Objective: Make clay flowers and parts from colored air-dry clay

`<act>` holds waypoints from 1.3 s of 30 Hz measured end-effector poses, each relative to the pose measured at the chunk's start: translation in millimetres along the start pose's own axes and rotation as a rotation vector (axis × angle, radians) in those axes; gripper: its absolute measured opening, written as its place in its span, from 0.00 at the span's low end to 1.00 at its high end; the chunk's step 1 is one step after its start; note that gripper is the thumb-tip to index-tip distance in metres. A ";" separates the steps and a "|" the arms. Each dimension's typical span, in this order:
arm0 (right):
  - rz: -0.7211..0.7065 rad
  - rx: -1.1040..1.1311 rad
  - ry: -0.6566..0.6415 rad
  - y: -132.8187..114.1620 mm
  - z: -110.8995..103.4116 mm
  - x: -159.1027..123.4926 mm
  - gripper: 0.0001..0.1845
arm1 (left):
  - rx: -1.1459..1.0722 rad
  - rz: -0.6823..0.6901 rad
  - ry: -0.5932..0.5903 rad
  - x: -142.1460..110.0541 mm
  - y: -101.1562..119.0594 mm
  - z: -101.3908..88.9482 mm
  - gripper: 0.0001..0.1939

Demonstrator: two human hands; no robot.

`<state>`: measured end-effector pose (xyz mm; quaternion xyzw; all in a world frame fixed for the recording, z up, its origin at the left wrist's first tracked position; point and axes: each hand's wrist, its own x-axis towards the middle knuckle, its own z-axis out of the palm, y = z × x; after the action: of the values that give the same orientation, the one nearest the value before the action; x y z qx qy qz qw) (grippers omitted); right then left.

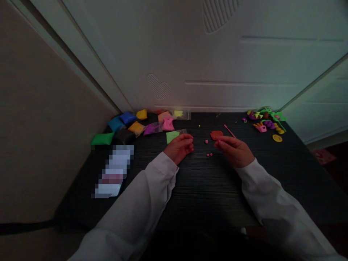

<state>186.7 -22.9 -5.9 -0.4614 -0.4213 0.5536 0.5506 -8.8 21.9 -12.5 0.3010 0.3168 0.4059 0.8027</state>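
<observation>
My left hand [179, 148] hovers over the dark table with its fingers curled and thumb pressed to the forefinger; whatever it may hold is hidden. Beside it lies a light green clay packet [172, 136]. My right hand [236, 150] pinches what looks like a tiny bit of pink clay [219, 141] between thumb and forefinger. Just behind those fingertips is a flat, textured orange-red clay piece [216, 135]. Between the hands sit a small pink clay lump [206, 141] and two tiny pink clay balls [209, 154]. A pink modelling stick [229, 131] lies behind the right hand.
Several coloured clay packets [127, 118] line the back left. A phone [115, 170] with a blurred screen lies at left. Finished clay figures [268, 116] and a yellow clay disc [277, 138] sit at the back right. A white panel [217, 65] rises behind the table.
</observation>
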 end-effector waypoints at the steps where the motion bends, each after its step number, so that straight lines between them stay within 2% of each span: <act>1: 0.001 0.003 0.003 -0.4 0.0 0.2 0.09 | 0.000 0.001 0.001 -0.1 -0.1 0.0 0.08; 9: -0.036 0.019 0.020 -2.5 -0.7 0.2 0.05 | 0.002 0.012 -0.006 0.2 -0.7 -0.5 0.07; 14: -0.031 0.118 0.096 -13.2 0.5 -0.4 0.09 | -0.003 0.012 -0.009 0.0 -0.6 -0.9 0.07; 19: -0.024 0.239 0.152 -18.8 -4.8 1.5 0.07 | -0.009 0.018 -0.014 -0.8 -0.2 -0.6 0.07; 23: -0.017 0.297 0.134 -17.2 -9.0 2.6 0.09 | -0.005 0.016 -0.007 -0.8 -0.2 -0.3 0.07; 30: 0.001 0.245 0.141 -17.6 -9.2 1.9 0.10 | -0.001 0.018 -0.008 -0.3 -0.4 -0.1 0.07; 37: -0.070 0.316 0.060 -22.0 -9.5 2.7 0.14 | 0.003 0.017 -0.002 -0.6 -0.3 0.6 0.08; 39: -0.087 0.295 0.064 -23.6 -10.5 2.0 0.12 | 0.002 0.017 -0.003 -0.8 -0.2 0.7 0.08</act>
<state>202.2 -20.4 14.7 -0.3743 -0.3372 0.5703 0.6489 -8.5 20.9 -12.0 0.3050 0.3135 0.4118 0.7994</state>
